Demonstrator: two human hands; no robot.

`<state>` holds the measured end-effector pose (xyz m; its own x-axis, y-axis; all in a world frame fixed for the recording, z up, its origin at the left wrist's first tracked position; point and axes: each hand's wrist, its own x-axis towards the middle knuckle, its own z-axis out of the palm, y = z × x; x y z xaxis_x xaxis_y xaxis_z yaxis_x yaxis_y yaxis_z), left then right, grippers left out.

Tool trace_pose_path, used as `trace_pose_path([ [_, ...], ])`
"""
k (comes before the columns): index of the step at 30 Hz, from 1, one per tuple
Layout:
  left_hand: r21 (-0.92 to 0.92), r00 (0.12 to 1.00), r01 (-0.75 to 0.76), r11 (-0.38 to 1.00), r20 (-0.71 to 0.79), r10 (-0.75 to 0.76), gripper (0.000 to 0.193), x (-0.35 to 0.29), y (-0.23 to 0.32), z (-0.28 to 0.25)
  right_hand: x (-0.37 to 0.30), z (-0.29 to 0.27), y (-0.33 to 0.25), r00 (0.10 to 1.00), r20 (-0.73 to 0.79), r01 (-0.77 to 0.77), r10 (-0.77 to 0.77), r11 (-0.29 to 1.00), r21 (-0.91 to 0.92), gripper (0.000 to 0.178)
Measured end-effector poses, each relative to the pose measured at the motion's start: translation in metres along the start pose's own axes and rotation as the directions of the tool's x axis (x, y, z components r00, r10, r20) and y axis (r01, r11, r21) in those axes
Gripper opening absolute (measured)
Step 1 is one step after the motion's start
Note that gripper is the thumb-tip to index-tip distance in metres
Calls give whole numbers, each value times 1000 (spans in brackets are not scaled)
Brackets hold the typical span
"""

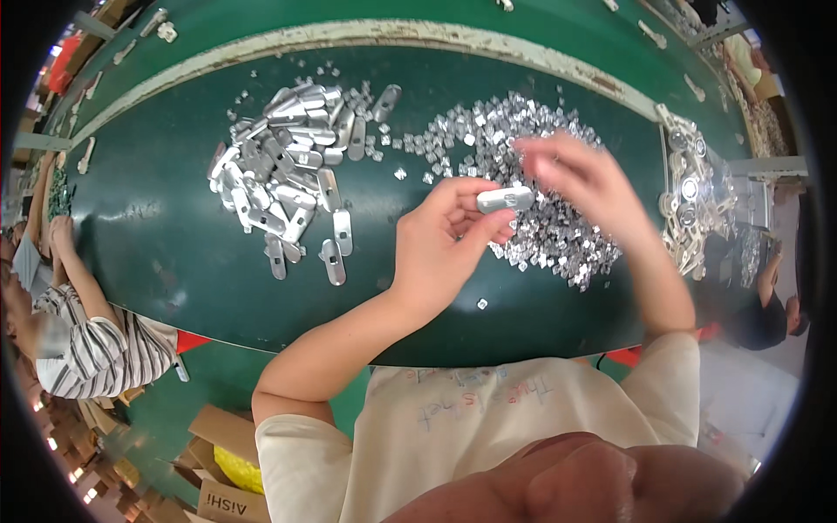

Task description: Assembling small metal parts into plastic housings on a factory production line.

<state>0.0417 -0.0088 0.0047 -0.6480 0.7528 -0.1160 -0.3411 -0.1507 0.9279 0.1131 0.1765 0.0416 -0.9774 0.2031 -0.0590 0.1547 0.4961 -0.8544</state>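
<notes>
My left hand (pixel 446 240) is closed on an oblong silver metal plate (pixel 493 201) with rounded ends, gripped between thumb and fingers. Just to the right of it my right hand (pixel 580 179) hovers over a heap of small shiny metal pieces (pixel 558 240). Its fingers are blurred by motion, so whether they hold anything cannot be made out. On the left lies a pile of similar oblong metal plates (pixel 283 157), several with a small square hole. One loose plate (pixel 333 261) lies at the pile's near edge.
A dark green table (pixel 157 235) carries everything, with a pale raised rail (pixel 392 33) along its far side. White parts (pixel 684 200) are heaped at the right. Another person in a striped top (pixel 105 349) works at the left. An open cardboard box (pixel 222 436) stands below the table.
</notes>
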Motion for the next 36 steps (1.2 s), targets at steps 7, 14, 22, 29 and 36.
trace_pose_path([
  [7,-65,997,-73,995,3,73,22,13,4,2,230,-71,91,787,-521,-249,-331,601,-759,56],
  [14,-35,994,-111,993,6,112,24,15,0,-4,264,-91,104,926,-322,-16,-197,832,-554,56],
  [22,18,981,-182,983,-62,183,24,15,6,-15,53,-55,16,958,-288,260,-3,438,861,30],
  [29,113,975,-216,970,-36,221,25,18,15,0,-40,-35,26,960,-216,239,-180,122,963,55],
  [36,273,977,-211,939,19,214,24,-4,31,19,-69,-28,-16,939,-343,335,-28,297,894,50],
])
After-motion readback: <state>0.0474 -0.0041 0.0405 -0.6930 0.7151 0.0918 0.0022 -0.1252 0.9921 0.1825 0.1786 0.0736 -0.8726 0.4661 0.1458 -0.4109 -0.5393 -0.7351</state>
